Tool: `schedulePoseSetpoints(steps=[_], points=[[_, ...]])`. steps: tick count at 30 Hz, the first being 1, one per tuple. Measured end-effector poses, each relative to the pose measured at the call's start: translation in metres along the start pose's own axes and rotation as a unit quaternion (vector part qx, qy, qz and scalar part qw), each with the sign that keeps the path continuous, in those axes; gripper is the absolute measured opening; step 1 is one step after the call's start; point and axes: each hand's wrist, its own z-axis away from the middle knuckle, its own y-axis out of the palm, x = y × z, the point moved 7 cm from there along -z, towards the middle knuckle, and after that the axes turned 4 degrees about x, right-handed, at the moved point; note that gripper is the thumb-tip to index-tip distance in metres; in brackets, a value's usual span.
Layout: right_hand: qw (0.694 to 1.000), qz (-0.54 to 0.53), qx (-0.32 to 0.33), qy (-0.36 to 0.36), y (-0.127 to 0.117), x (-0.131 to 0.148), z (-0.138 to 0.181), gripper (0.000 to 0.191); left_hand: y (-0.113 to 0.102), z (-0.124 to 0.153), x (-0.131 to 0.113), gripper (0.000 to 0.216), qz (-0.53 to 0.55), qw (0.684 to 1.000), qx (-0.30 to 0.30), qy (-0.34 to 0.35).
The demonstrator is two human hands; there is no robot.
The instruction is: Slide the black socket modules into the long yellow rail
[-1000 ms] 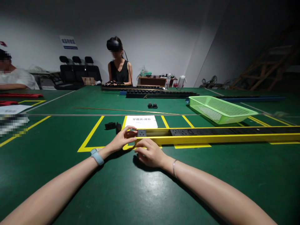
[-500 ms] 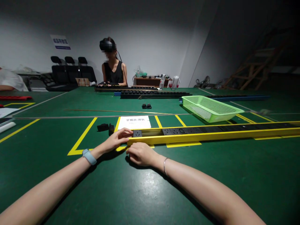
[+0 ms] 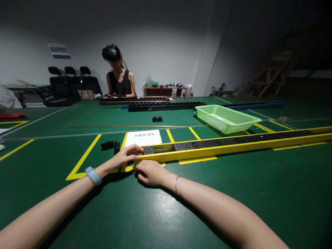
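Note:
A long yellow rail [image 3: 233,148] lies across the green table, with black socket modules [image 3: 193,145] seated in its channel. My left hand [image 3: 123,158] grips the rail's left end, fingers curled over the top by one black module [image 3: 148,150]. My right hand [image 3: 148,172] rests against the rail's front side at the same end, fingers bent onto it. Two loose black modules [image 3: 110,145] lie just left of the hands, beside a white paper label [image 3: 143,138].
A light green plastic basket [image 3: 226,118] stands behind the rail at the right. Two small black parts [image 3: 157,119] lie further back. A person wearing a headset [image 3: 117,77] sits across the table by dark rails [image 3: 166,104]. Yellow tape lines [image 3: 83,158] mark the table.
The view has drifted, so everything sits further left in the picture. Both hands stay on the rail's left end, and the right hand has slid a little left along the front.

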Motion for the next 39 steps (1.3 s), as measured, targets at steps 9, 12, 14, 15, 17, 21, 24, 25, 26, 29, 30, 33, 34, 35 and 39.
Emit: schedulePoseSetpoints(steps=[9, 12, 14, 15, 17, 21, 24, 25, 26, 29, 30, 33, 34, 35, 39], points=[[1.000, 0.007, 0.003, -0.008, 0.001, 0.001, 0.001, 0.005, 0.003, -0.005, -0.021, 0.022, -0.135, 0.991, -0.013, -0.001], [1.000, 0.008, 0.002, -0.008, 0.001, 0.001, 0.001, 0.005, 0.006, -0.007, -0.022, 0.019, -0.124, 0.992, -0.001, -0.002], [1.000, 0.007, 0.006, -0.005, 0.001, 0.001, 0.001, 0.005, 0.006, -0.009, -0.021, 0.019, -0.116, 0.993, 0.005, 0.000], [1.000, 0.006, 0.008, -0.003, 0.001, 0.000, 0.001, 0.005, 0.006, -0.010, -0.019, 0.019, -0.113, 0.994, 0.007, 0.000], [1.000, 0.006, 0.011, 0.002, 0.001, 0.000, 0.001, 0.005, 0.006, -0.012, -0.017, 0.020, -0.110, 0.994, 0.011, 0.001], [1.000, 0.010, 0.014, 0.002, 0.001, -0.001, 0.001, 0.005, 0.008, -0.016, -0.016, 0.018, -0.114, 0.993, 0.019, 0.000], [1.000, 0.020, 0.013, 0.000, 0.002, -0.001, 0.001, 0.006, 0.011, -0.019, -0.019, 0.017, -0.117, 0.993, 0.022, 0.001], [1.000, 0.024, 0.013, -0.001, 0.002, -0.001, 0.001, 0.006, 0.012, -0.020, -0.019, 0.017, -0.121, 0.992, 0.024, 0.002], [1.000, 0.027, 0.013, -0.002, 0.002, -0.001, 0.001, 0.006, 0.013, -0.021, -0.020, 0.018, -0.126, 0.992, 0.026, 0.002], [0.999, 0.027, 0.018, 0.002, 0.002, -0.001, 0.001, 0.006, 0.016, -0.023, -0.021, 0.020, -0.134, 0.990, 0.037, 0.004], [0.999, 0.025, 0.020, 0.005, 0.002, -0.001, 0.001, 0.006, 0.017, -0.024, -0.022, 0.020, -0.132, 0.990, 0.039, 0.004], [1.000, 0.015, 0.024, 0.010, 0.002, -0.001, 0.001, 0.006, 0.020, -0.025, -0.025, 0.020, -0.127, 0.991, 0.038, -0.001], [1.000, 0.013, 0.025, 0.011, 0.002, -0.001, 0.001, 0.005, 0.022, -0.026, -0.026, 0.020, -0.125, 0.991, 0.037, -0.003], [1.000, 0.011, 0.025, 0.011, 0.001, -0.001, 0.000, 0.005, 0.023, -0.026, -0.027, 0.020, -0.125, 0.992, 0.036, -0.004], [1.000, 0.019, 0.023, 0.008, 0.001, -0.001, 0.000, 0.006, 0.028, -0.029, -0.031, 0.020, -0.121, 0.992, 0.037, -0.004]])
